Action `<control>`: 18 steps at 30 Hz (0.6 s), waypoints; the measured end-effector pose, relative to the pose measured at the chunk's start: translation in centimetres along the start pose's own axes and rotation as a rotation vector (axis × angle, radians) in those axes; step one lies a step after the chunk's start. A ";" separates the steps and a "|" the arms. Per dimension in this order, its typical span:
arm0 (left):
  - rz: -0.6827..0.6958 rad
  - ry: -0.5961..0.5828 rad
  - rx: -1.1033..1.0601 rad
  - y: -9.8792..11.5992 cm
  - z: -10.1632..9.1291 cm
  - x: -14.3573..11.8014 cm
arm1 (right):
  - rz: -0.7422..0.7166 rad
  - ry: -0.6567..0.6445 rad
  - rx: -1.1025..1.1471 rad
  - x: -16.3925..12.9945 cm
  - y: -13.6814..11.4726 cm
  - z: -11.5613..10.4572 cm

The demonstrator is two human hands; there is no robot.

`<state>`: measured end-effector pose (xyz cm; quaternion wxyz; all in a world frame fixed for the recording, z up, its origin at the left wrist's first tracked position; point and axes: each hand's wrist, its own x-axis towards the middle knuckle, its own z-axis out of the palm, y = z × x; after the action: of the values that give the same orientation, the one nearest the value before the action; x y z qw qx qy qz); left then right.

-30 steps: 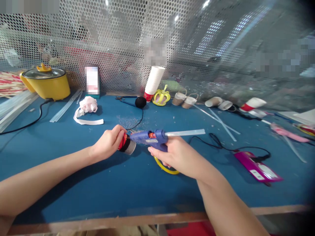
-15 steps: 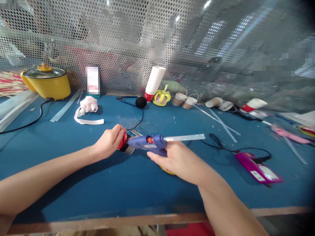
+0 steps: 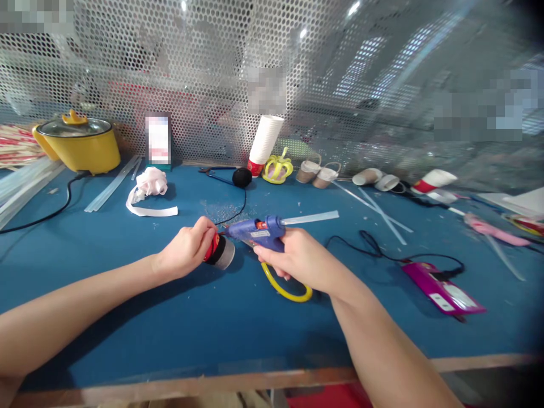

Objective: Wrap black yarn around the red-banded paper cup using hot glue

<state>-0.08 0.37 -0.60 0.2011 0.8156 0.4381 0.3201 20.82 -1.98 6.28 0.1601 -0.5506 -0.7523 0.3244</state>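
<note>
My left hand (image 3: 187, 249) is closed around a small red paper cup (image 3: 211, 249) lying on its side, with black yarn (image 3: 219, 250) wound round it near its pale open end. In my right hand (image 3: 297, 255) is a blue hot glue gun (image 3: 259, 231), gripped by its handle. A clear glue stick (image 3: 312, 217) juts out of the gun's back. The nozzle points left and is close to the cup's upper edge; whether it touches I cannot tell. Under my right hand lie scissors with a yellow handle (image 3: 289, 293), their blades mostly hidden.
Behind the cup sits a ball of black yarn (image 3: 242, 177), its strand leading forward. A white ribbon roll (image 3: 152, 182), yellow electric pot (image 3: 80, 147), stacked paper cups (image 3: 266, 141) and yellow crown-like craft (image 3: 277, 168) stand along the mesh. A purple power strip (image 3: 444, 288) lies right.
The glue gun has shifted slightly up and back from the cup's open end, uncovering more of the black yarn and the yellow scissors handle. My left hand has barely moved.
</note>
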 end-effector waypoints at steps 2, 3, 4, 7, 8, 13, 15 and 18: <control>-0.001 0.000 -0.003 0.1 0.0 0.0 | 0.007 0.002 0.001 0.0 0.0 0.0; -0.004 -0.001 -0.005 0.1 -0.1 0.0 | 0.006 0.003 -0.002 -0.1 -0.1 0.0; -0.010 -0.002 -0.008 0.2 -0.1 0.1 | 0.005 0.006 -0.009 -0.2 -0.1 0.0; -0.042 -0.006 -0.022 0.2 -0.2 0.1 | -0.009 0.004 -0.033 -0.9 -0.3 0.0; -0.055 -0.008 -0.028 0.2 -0.2 0.2 | -0.014 -0.001 -0.039 -1.1 -0.4 0.1; -0.091 -0.015 -0.064 0.2 -0.2 0.3 | -0.080 -0.001 -0.114 -1.8 -0.6 0.3; -0.094 -0.019 -0.080 0.2 -0.1 0.3 | -0.089 -0.001 -0.150 -1.9 -0.6 0.4; -0.096 -0.019 -0.085 0.1 -0.2 0.2 | -0.060 -0.023 -0.123 -1.8 -0.7 0.6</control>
<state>-0.01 0.48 -0.32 0.2547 0.7874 0.4610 0.3205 20.63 -3.98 6.49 0.1272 -0.5327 -0.7889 0.2789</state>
